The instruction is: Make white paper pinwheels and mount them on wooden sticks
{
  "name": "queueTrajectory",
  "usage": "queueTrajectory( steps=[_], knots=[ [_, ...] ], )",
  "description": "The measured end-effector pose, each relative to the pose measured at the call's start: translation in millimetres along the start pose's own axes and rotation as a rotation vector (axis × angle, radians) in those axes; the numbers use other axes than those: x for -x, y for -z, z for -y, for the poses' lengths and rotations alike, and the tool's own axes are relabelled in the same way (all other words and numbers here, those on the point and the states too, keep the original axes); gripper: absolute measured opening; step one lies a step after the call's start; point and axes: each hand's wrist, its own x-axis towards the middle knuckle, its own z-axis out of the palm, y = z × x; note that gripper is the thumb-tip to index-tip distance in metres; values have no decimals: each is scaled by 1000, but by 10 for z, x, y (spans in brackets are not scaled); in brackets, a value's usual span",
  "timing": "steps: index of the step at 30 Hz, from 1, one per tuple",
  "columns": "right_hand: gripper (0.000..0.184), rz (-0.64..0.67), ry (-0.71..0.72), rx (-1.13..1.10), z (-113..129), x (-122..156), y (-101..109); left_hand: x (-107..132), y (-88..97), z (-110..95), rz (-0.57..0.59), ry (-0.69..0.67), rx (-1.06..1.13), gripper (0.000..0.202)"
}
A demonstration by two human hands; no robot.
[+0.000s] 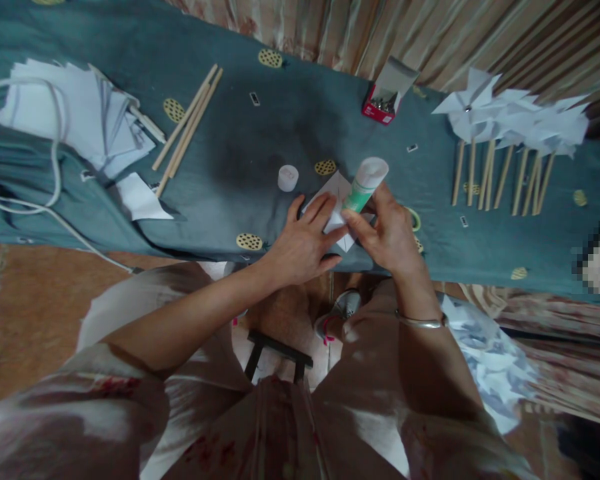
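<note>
Your left hand (303,247) lies flat with the fingers spread, pressing the white paper (336,190) onto the cloth (280,133). Most of the sheet is hidden under your fingers. Your right hand (391,235) is closed around the glue tube (366,181), which tilts over the paper. Its lower end is hidden behind your thumb, so contact with the paper is unclear. A small white cap (288,178) stands just beyond your left fingertips.

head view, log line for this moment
left hand flat on white folded paper | right hand holds green-white glue tube | white round cap apart
</note>
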Motion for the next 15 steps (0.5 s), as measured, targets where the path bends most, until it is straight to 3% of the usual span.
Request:
queueTrajectory(
  steps=[7, 15],
  knots=[
    [27, -12, -11, -61, 30, -20, -47, -5, -1, -1, 3, 1, -21, 50],
    [31, -47, 5, 76, 32, -33, -74, -14, 35, -22, 37, 10, -26, 50]
  ],
)
